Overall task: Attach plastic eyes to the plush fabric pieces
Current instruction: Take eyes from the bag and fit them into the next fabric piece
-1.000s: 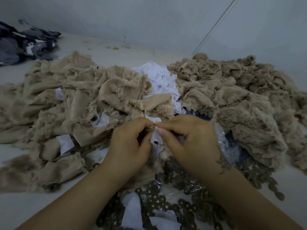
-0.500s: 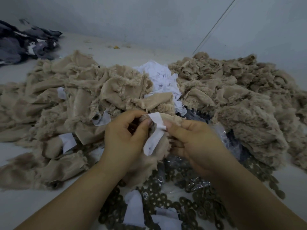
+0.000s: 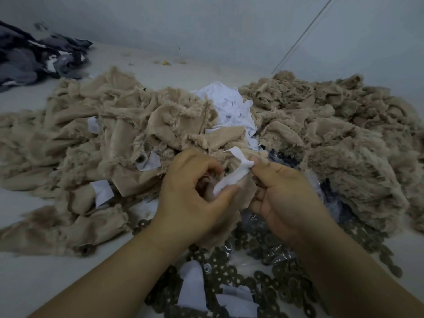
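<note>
I hold a beige plush fabric piece (image 3: 246, 193) between both hands in the middle of the view. A white backing strip (image 3: 234, 175) lies across it. My left hand (image 3: 195, 198) grips the plush from the left, its thumb pressing the strip's lower end. My right hand (image 3: 286, 198) pinches the strip's upper end and the plush edge. A dark round plastic eye (image 3: 227, 172) shows dimly between my fingers, mostly hidden. Dark washers (image 3: 270, 283) lie scattered under my wrists.
Heaps of beige plush pieces lie to the left (image 3: 103, 145) and right (image 3: 344, 138), with a white strip pile (image 3: 229, 109) between them. A clear plastic bag (image 3: 325, 191) lies beside my right hand. Dark clothing (image 3: 39, 58) sits far left, by the wall.
The plush piece has turned and spread between my hands. The white strip, bunched under my fingertips before, now lies stretched out. My right hand has dropped lower and to the right.
</note>
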`<state>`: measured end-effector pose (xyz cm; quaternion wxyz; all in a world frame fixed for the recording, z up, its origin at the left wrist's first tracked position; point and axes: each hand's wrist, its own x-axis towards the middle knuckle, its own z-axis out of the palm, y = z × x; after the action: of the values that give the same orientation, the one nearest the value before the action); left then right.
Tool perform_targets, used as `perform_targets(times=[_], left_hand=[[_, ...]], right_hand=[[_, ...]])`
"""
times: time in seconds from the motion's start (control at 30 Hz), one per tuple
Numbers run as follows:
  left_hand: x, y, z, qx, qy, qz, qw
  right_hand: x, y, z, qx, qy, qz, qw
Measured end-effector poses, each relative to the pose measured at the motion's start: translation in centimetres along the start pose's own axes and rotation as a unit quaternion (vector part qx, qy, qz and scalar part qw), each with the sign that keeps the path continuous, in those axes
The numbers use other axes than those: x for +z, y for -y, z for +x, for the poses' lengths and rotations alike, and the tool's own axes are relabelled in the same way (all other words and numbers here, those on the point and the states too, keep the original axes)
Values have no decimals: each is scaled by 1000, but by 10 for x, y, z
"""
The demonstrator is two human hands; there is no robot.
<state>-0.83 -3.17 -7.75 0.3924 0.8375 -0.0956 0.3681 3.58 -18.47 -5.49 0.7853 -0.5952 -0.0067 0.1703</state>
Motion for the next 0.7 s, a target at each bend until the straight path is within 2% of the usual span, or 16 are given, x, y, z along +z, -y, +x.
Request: perform_targets(times=[0.23, 0.33, 0.43, 0.57, 0.63, 0.7], left_hand=[[-2, 8, 2, -94, 61, -122, 986], [-1, 8, 2, -100, 30, -126, 986], [0, 12, 2, -150, -10, -154, 977], [-1, 16, 4, -195, -38, -225, 954], [-1, 15, 4, -203, -40, -256, 944], [0, 15, 4, -222, -41, -281, 933]], right_hand=[[-1, -4, 5, -9, -37, 8, 999], [0, -4, 3, -12, -4, 3, 1000], [2, -5, -1, 7, 40, -66, 997], [4, -6, -3, 21, 40, -137, 990], [4, -6, -4, 11, 34, -132, 991], [2, -5, -2, -1, 29, -77, 997]])
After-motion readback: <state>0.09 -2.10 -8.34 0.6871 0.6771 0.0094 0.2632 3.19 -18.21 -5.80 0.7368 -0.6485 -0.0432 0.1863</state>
